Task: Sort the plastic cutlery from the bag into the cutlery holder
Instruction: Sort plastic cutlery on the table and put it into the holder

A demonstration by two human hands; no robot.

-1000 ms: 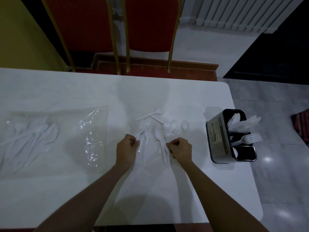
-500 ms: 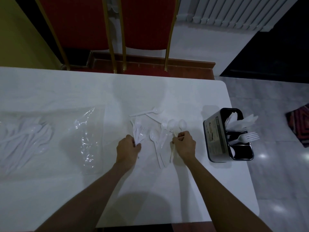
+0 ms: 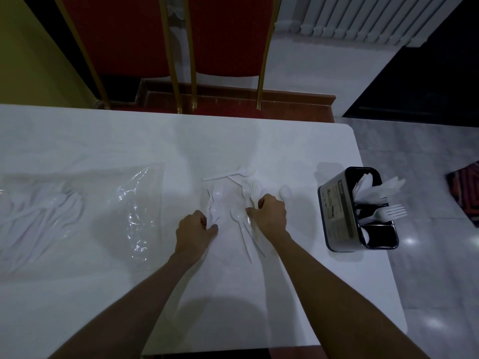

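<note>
The cutlery holder [image 3: 359, 211] stands near the right edge of the white surface [image 3: 103, 141]; a printed label [image 3: 337, 212] covers its near side, but the writing is too small and dim to read. White forks [image 3: 391, 212] and other pieces stick out of its far compartments.

Loose cutlery lies in a scatter at mid-surface. The left hand [image 3: 194, 229] has its fingers curled around a small bunch of forks [image 3: 215, 203], tines pointing away. The right hand [image 3: 270, 215] rests on the pile with fingers bent down over the handles; whether they pinch a piece cannot be told. A spoon [image 3: 239, 216] lies between the two hands, another spoon [image 3: 285, 191] just beyond the right hand, and a long-handled spoon [image 3: 229, 174] lies crosswise at the far end.

The clear plastic bag [image 3: 77, 211] lies flat to the left, well apart from the holder, with more white cutlery inside. Two red chairs [image 3: 225, 37] with gold frames stand behind the surface, and a white radiator [image 3: 363, 16] lines the far wall.
</note>
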